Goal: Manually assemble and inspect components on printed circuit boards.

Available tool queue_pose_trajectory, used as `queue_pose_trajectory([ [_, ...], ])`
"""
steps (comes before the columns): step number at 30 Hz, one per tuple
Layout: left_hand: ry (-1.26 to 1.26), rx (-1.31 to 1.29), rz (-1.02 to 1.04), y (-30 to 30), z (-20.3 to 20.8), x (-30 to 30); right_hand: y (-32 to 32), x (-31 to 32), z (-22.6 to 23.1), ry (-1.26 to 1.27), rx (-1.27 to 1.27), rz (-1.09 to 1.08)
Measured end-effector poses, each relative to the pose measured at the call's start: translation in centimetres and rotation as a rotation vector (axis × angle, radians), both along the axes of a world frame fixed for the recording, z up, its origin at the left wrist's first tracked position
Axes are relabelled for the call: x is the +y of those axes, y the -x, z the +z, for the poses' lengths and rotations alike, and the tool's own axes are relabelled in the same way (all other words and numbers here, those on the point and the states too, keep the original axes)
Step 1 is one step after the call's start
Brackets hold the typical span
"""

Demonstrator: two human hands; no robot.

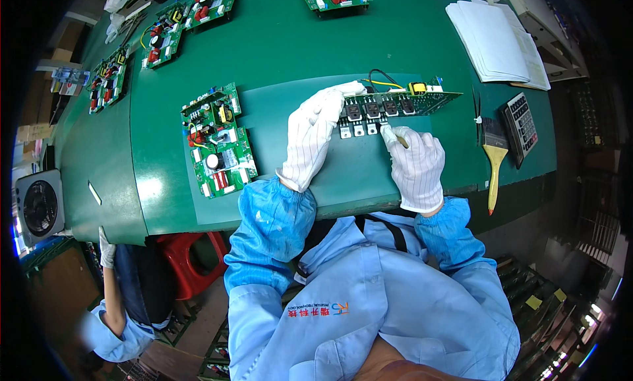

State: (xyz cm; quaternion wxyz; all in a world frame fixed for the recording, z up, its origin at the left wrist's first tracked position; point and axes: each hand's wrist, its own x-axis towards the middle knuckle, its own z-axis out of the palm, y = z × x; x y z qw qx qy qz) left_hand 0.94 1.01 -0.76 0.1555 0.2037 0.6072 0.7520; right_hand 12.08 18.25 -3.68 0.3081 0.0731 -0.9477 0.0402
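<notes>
My left hand (pixel 310 135), in a white striped glove, is closed on the left end of a green circuit board (pixel 435 102). The board stands tilted on edge above the table, with a row of black components (pixel 372 108) along its near side. Below them, several small transistors (pixel 359 129) with metal tabs stick out on their legs. My right hand (pixel 420 163), gloved too, has thumb and finger pinched at the rightmost transistor (pixel 385 126) of that lower row. Its fingertips partly cover that part. To the left, another circuit board (pixel 221 140) lies component side up.
More assembled boards (pixel 161 41) stand at the far left and far middle. On the right are a yellow-handled brush (pixel 494 163), tweezers (pixel 478 110), a calculator (pixel 521 127) and papers (pixel 494 44). A co-worker (pixel 122 315) sits at left near a fan (pixel 41 206).
</notes>
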Motion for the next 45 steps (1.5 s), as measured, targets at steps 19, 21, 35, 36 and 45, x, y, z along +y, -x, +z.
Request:
queue_pose_trajectory([
  [19, -0.043, -0.034, -0.009, 0.06, -0.23, -0.02, -0.36, 0.08, -0.04, 0.012, -0.004, 0.006],
  [21, -0.036, -0.034, -0.01, 0.06, -0.14, -0.02, -0.41, 0.12, -0.12, 0.011, 0.011, 0.013],
  [35, -0.036, -0.038, -0.01, 0.11, -0.13, 0.0, -0.27, -0.06, -0.01, 0.015, 0.006, 0.006],
  [36, -0.035, -0.038, -0.008, 0.09, -0.18, -0.02, -0.28, -0.1, 0.05, 0.016, 0.006, 0.008],
  [45, -0.028, -0.004, -0.006, 0.1, -0.31, 0.13, -0.32, -0.04, -0.1, 0.013, 0.0, 0.01],
])
